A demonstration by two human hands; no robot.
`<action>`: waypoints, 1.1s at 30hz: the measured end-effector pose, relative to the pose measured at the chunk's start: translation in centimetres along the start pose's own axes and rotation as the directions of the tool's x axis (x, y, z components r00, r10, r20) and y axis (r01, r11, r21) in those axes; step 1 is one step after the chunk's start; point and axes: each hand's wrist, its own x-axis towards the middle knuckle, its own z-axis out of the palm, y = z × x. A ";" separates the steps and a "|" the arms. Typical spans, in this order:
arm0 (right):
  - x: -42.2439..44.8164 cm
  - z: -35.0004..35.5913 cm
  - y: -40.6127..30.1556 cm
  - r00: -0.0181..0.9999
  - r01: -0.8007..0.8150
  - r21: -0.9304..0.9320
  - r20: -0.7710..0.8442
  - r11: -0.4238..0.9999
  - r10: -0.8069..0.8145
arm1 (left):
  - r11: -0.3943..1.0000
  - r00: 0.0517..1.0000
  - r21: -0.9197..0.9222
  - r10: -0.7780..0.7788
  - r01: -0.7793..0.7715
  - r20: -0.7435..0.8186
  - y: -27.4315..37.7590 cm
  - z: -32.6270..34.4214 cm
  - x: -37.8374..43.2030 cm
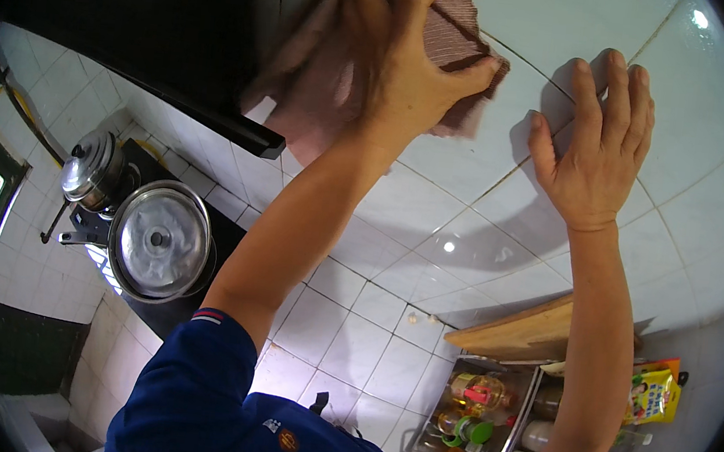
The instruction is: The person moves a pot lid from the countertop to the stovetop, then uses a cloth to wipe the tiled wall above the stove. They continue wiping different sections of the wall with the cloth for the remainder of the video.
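Observation:
A reddish-brown striped cloth [454,44] lies bunched against the white wall tiles [542,20] at the top of the head view, beside a dark cabinet or range hood [140,11]. My left hand [412,66] grips this cloth, with fingers spread over it; part of the cloth is blurred and hangs below the wrist. To its right, my right hand [599,138] rests on or close to the tiles, fingers apart, holding nothing. Its shadow falls on the wall beside it.
Lower left, a lidded pan [158,241] and a lidded pot [93,171] stand on a black stove [222,231]. A wooden board [516,328] leans at the wall behind a metal rack [521,415] of bottles and jars. Garlic-like pieces [412,318] lie on the tiled counter [350,337].

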 end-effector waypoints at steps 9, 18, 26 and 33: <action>-0.1 -0.2 0.0 1.000 -0.003 -0.010 0.020 1.000 0.003 | 0.896 0.896 -0.024 -0.443 0.443 0.032 1.0 -1.2 1.6; 0.0 -0.4 0.0 0.998 -0.003 -0.022 0.059 1.000 0.004 | 0.943 0.949 0.104 -0.316 0.317 -0.026 0.3 -1.5 1.7; -0.2 -0.5 0.1 0.998 -0.009 -0.023 0.064 1.000 0.010 | 0.958 0.985 0.229 -0.173 0.172 -0.014 0.2 -1.2 1.1; 0.1 -0.8 0.0 0.997 0.005 0.001 0.079 1.000 -0.005 | 0.850 0.940 0.436 0.339 -0.296 -0.024 2.3 2.6 1.0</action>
